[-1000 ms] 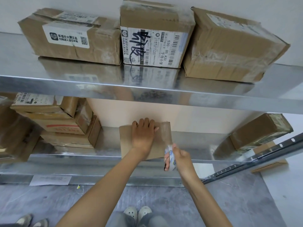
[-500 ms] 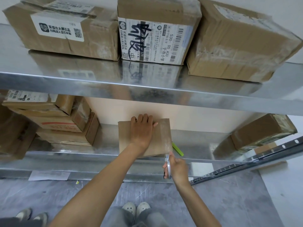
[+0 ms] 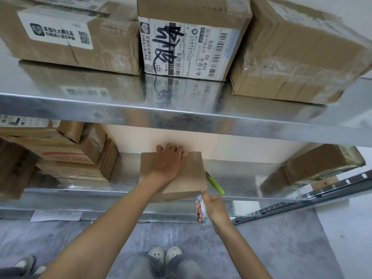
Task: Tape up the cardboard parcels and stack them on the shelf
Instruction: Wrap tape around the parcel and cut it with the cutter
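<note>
Brown parcel (image 3: pixel 191 174) on silver shelf (image 3: pixel 241 174); lime-green tool (image 3: pixel 217 187); white tape roll (image 3: pixel 205 220), blue print. Upper box (image 3: pixel 191 15) is brown, with a white label bearing black barcodes and scrawl. Floor (image 3: pixel 281 248) is mottled grey.

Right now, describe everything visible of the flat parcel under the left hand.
The flat parcel is thin, plain brown cardboard with no label showing on top. It lies flat on the lower shelf, its near edge at the shelf's front lip. A glossy band down its right side looks like clear tape. The left hand presses on its top, fingertips at the far edge. The right hand holds a tape roll at its near right corner. A green marker lies along its right edge.
</note>
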`<action>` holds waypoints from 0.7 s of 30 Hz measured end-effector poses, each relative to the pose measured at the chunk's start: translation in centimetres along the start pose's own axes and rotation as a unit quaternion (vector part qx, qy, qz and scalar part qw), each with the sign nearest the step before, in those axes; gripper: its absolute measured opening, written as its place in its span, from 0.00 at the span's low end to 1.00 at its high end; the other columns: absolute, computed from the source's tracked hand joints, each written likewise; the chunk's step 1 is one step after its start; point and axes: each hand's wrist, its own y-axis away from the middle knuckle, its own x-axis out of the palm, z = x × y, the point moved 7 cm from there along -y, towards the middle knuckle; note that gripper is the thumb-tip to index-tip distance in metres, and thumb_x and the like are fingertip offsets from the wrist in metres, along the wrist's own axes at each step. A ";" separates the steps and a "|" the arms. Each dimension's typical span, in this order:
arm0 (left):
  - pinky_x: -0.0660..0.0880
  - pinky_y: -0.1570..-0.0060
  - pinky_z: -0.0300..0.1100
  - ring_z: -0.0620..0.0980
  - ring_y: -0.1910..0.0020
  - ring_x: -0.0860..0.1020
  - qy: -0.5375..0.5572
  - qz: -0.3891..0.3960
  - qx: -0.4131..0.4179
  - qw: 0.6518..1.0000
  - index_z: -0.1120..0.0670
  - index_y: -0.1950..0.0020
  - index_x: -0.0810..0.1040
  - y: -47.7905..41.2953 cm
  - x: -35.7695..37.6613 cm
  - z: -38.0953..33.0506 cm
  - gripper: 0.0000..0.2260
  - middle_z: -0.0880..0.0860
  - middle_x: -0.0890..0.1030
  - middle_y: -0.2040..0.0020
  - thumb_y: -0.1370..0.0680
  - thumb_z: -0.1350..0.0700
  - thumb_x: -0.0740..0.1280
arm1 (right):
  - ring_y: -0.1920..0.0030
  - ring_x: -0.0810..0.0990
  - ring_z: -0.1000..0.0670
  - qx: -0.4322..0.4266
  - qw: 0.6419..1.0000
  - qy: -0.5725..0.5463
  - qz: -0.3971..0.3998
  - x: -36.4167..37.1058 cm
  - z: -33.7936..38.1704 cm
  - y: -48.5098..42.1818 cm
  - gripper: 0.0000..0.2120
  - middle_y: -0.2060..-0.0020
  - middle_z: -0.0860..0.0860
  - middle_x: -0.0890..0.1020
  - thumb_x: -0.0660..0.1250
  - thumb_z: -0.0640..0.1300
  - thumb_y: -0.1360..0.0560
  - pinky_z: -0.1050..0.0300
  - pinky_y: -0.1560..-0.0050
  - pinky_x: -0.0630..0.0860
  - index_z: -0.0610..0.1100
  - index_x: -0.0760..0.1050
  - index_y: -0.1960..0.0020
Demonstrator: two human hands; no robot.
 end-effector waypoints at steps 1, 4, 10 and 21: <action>0.59 0.36 0.53 0.53 0.35 0.68 0.001 -0.001 0.009 1.000 0.52 0.34 0.70 0.1 -0.1 -0.5 0.17 0.51 0.73 0.36 0.17 0.47 0.49 | 0.85 0.68 0.48 0.003 1.000 0.000 -0.007 0.0 -0.1 0.1 0.29 0.83 0.44 0.70 0.57 0.50 0.19 0.62 0.80 0.67 0.36 0.72 0.74; 0.40 0.27 0.62 0.50 0.24 0.53 0.074 0.107 0.077 0.988 0.51 0.22 0.53 0.9 1.0 -3.3 0.36 0.51 0.58 0.23 0.23 0.34 0.57 | 0.85 0.67 0.49 0.011 1.000 -0.001 -0.020 0.1 -0.2 0.2 0.28 0.83 0.45 0.70 0.57 0.51 0.19 0.64 0.80 0.66 0.36 0.72 0.73; 0.54 0.31 0.52 0.52 0.32 0.63 0.173 0.117 0.008 0.978 0.48 0.28 0.62 -0.3 1.7 -3.6 0.42 0.47 0.67 0.33 0.36 0.31 0.71 | 0.85 0.67 0.48 0.017 1.000 -0.011 -0.005 0.1 -0.1 0.0 0.28 0.84 0.45 0.70 0.57 0.52 0.19 0.61 0.78 0.69 0.36 0.72 0.72; 0.63 0.50 0.46 0.48 0.52 0.75 0.264 -0.078 -0.121 0.954 0.50 0.57 0.79 -2.2 1.4 -2.6 0.09 0.45 0.81 0.57 0.24 0.46 0.66 | 0.85 0.68 0.49 0.014 1.000 0.002 -0.003 0.1 0.1 -0.1 0.29 0.85 0.45 0.70 0.57 0.52 0.19 0.57 0.75 0.74 0.36 0.72 0.73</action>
